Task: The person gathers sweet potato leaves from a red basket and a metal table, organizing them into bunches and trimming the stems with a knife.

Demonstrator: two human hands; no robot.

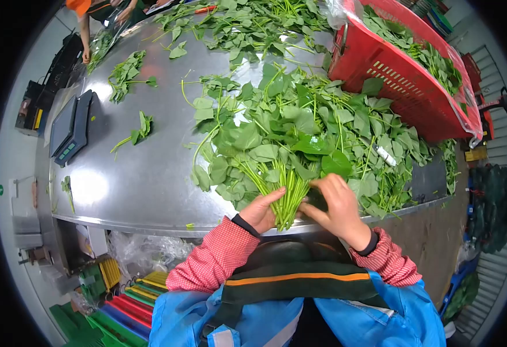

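Observation:
A bunch of leafy greens [287, 199], with long pale-green stems and heart-shaped leaves like sweet potato leaves, is held at the table's near edge, stem ends toward me. My left hand [260, 211] is closed around the stems from the left, its thumb across the front. On the other side, my right hand [341, 209] has curled fingers and thumb against the right edge of the stems; part of its grip is hidden. Behind the bunch, its leaves merge with a large heap of the same greens [375, 130] spread over the metal table [166, 185].
A red plastic crate [401, 87] of greens leans at the right. On the left stands a scale [71, 127], with loose sprigs [135, 134] near it. Another person's hand [86, 56] is at the far left. Coloured crates [129, 312] lie below the table.

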